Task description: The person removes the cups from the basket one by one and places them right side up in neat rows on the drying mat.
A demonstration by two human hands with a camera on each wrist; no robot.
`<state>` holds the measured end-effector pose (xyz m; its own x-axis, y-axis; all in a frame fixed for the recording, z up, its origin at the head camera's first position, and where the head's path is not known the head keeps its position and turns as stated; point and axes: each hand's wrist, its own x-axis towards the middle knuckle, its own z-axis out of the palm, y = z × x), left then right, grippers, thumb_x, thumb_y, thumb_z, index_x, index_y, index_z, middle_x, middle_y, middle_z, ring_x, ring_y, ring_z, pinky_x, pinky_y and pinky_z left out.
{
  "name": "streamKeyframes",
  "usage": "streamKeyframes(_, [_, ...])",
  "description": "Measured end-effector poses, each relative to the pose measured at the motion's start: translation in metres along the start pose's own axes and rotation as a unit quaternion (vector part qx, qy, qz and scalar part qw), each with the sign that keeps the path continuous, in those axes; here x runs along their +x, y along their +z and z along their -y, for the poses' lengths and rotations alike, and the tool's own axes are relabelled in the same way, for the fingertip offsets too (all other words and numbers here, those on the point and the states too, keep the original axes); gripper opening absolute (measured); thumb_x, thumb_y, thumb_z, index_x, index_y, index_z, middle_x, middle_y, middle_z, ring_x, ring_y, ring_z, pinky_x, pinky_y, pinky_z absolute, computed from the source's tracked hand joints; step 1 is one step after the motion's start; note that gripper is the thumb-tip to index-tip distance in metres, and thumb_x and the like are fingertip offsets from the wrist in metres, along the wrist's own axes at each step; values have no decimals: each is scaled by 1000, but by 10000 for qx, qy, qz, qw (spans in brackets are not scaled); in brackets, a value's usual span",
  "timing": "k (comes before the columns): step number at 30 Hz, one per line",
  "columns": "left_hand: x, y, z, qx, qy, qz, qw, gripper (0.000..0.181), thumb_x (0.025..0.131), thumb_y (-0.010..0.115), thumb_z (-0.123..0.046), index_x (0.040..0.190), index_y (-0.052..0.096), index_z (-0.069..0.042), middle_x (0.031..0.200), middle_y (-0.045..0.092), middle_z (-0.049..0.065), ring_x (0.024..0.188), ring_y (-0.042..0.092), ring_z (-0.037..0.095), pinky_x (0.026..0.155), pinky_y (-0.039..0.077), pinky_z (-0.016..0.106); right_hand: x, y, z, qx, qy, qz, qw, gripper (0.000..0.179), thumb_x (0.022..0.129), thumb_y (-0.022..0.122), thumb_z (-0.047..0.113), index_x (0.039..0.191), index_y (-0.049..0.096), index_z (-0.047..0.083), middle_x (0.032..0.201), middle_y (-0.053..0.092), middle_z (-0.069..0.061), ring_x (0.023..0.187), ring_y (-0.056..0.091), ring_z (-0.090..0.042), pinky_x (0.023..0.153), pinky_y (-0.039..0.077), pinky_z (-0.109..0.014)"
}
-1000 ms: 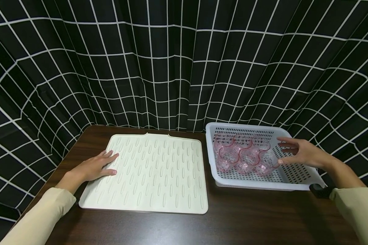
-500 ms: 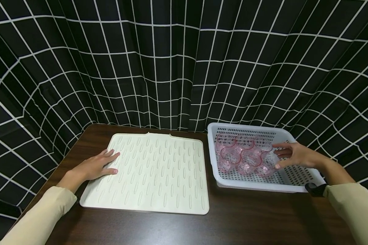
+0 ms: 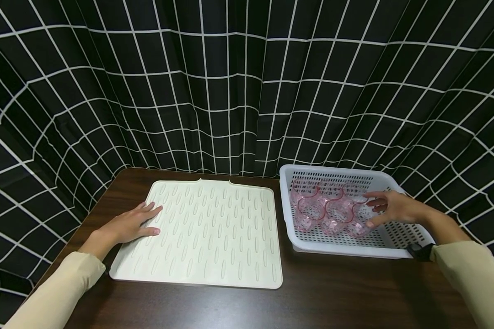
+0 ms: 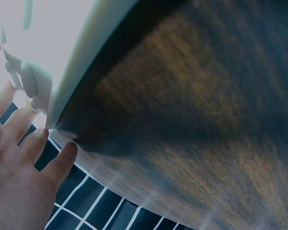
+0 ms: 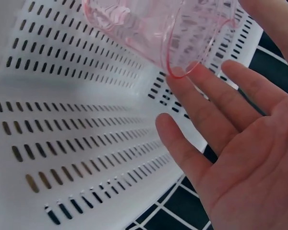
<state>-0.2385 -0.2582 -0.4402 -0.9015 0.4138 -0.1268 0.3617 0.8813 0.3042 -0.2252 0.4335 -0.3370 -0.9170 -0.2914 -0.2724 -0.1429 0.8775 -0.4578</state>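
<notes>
In the head view, all six cups [image 3: 331, 224] sit in the basket [image 3: 354, 250], none lifted out; I'd judge the work barely begun. My left hand [image 3: 127, 227] lies spread on the mat [image 3: 214, 237]; my right hand [image 3: 401, 210] is wide at the nearest cup. The table [image 3: 189, 306] is dark wood, backed by a gridded curtain [image 3: 214, 91].

Left wrist: my fingers splay at the mat's edge.

Right wrist: my fingertips seem to touch a rim, gripping nothing.

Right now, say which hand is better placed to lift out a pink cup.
Probably the right hand: it is over the white basket, at the nearest pink cup, while the left hand lies on the white mat.
</notes>
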Motion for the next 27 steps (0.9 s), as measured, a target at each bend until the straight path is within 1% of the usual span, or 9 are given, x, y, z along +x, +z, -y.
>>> streamKeyframes(5, [-1,1,-1,10,17,-35,10000,82,89,66,-56,151,42,-7,155,32,29,143,22,53,101,30,74,2,1,3,-56,98,49,9999,98,78,87,29,145,32,-16,135,47,-41,119,52,-56,93,47,-62])
streamKeyframes(11, [-1,0,-2,27,41,-72,10000,81,89,66,-55,151,42,-7,155,32,28,143,23,53,101,30,74,1,4,7,-212,144,181,9995,107,71,91,31,145,30,-17,135,45,-44,119,49,-60,92,46,-65])
streamKeyframes(15, [-3,-1,-1,37,182,-124,9998,80,90,66,-52,150,43,-5,154,33,29,142,24,54,101,31,73,1,5,8,-309,180,210,9991,110,68,92,32,146,30,-16,135,44,-44,118,49,-60,90,47,-65])
streamKeyframes(18, [-4,-2,-1,37,270,-153,9995,78,91,67,-50,150,43,-4,154,34,30,141,25,55,102,31,72,1,5,8,-422,167,170,9988,110,68,92,33,146,31,-15,135,44,-43,117,50,-59,89,48,-64])
streamKeyframes(23, [-4,-2,-2,6,234,-123,9996,79,91,66,-51,150,43,-4,154,33,31,141,24,55,102,31,72,0,5,9,-498,115,124,9986,107,70,91,35,145,33,-15,134,47,-42,116,53,-57,88,50,-62])
streamKeyframes(27, [-6,-3,-4,-35,212,-116,9997,79,90,66,-51,149,43,-3,153,34,31,141,24,55,101,31,73,-1,5,8,-518,94,67,9986,101,71,90,34,142,38,-15,134,48,-41,116,54,-55,89,49,-62])
